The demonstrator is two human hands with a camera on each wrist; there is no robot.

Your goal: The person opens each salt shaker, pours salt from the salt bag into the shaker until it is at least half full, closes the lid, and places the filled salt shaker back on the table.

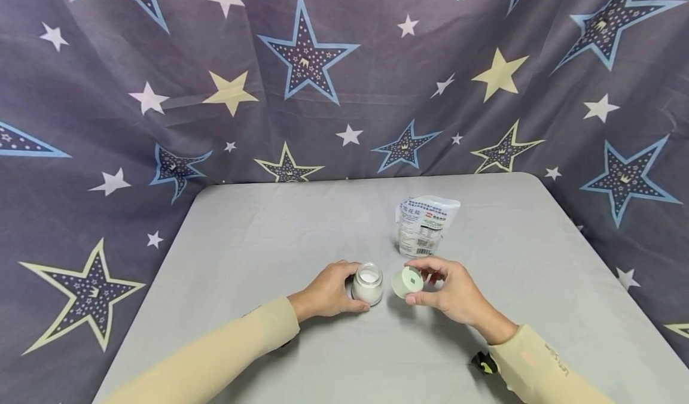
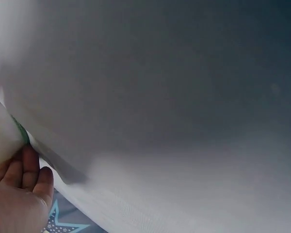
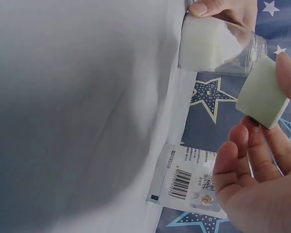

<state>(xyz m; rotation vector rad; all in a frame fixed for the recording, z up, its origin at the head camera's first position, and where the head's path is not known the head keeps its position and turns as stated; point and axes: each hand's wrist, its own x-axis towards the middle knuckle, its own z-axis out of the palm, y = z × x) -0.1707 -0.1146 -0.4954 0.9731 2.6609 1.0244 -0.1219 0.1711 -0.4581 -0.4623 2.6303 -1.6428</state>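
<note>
A clear glass jar [image 1: 368, 285] stands on the table with its mouth uncovered, partly filled with white stuff, as the right wrist view [image 3: 213, 46] shows. My left hand [image 1: 335, 288] holds it from the left, thumb in front and fingers behind. Just to the right of the jar and apart from it in the head view, my right hand [image 1: 451, 289] pinches a pale green lid [image 1: 407, 282] between thumb and fingers, tilted above the table. Behind the right hand stands a white printed pouch [image 1: 422, 227]. In the left wrist view, my left hand [image 2: 24, 194] shows only at the lower left.
A grey cloth covers the table [image 1: 269, 230]. Beyond its back edge hangs a dark curtain [image 1: 344, 117] patterned with stars. The pouch is the nearest thing behind my right hand.
</note>
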